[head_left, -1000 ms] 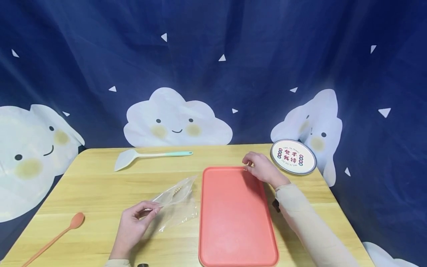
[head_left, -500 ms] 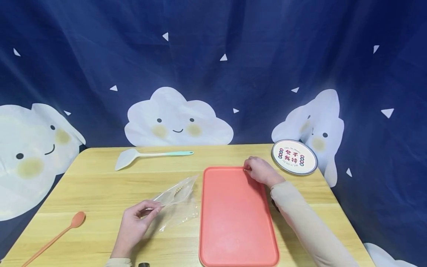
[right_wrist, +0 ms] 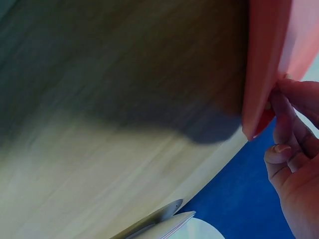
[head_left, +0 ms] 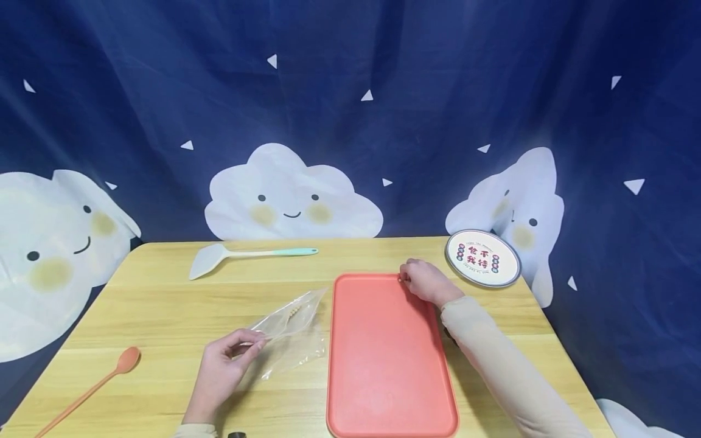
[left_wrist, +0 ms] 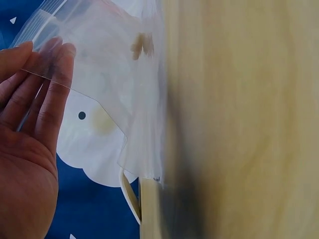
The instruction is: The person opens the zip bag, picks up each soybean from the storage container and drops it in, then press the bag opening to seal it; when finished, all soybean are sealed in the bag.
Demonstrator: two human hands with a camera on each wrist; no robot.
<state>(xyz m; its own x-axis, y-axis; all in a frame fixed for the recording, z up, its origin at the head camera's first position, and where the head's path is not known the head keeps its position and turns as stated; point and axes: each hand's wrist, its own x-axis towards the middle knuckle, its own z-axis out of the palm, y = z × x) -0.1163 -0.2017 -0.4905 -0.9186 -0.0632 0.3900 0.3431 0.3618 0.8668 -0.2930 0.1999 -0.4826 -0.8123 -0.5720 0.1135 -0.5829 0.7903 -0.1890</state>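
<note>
My left hand [head_left: 224,368] pinches the edge of a clear zip bag [head_left: 298,340] between thumb and fingers, left of the tray. A small cluster of beige, bead-like pieces [head_left: 294,312] shows inside the bag; in the left wrist view this beige cluster [left_wrist: 142,46] is blurred. My right hand [head_left: 427,281] is at the far right corner of a red rectangular tray [head_left: 391,365]. Its thumb and index finger pinch a tiny pale piece [head_left: 400,280], mostly hidden by the fingertips. In the right wrist view, the fingertips [right_wrist: 294,89] are right at the tray rim [right_wrist: 266,64].
A white spatula [head_left: 208,260] with a mint handle lies at the back left. An orange spoon [head_left: 127,360] is at the front left. The oval plate [head_left: 483,258] with red characters sits at the back right. Behind the wooden table [head_left: 164,304] hangs a blue curtain [head_left: 328,121].
My right hand has shifted slightly at the tray's far right corner, its fingers drawing in and its forearm moving a little left. The left hand and bag are nearly still.
</note>
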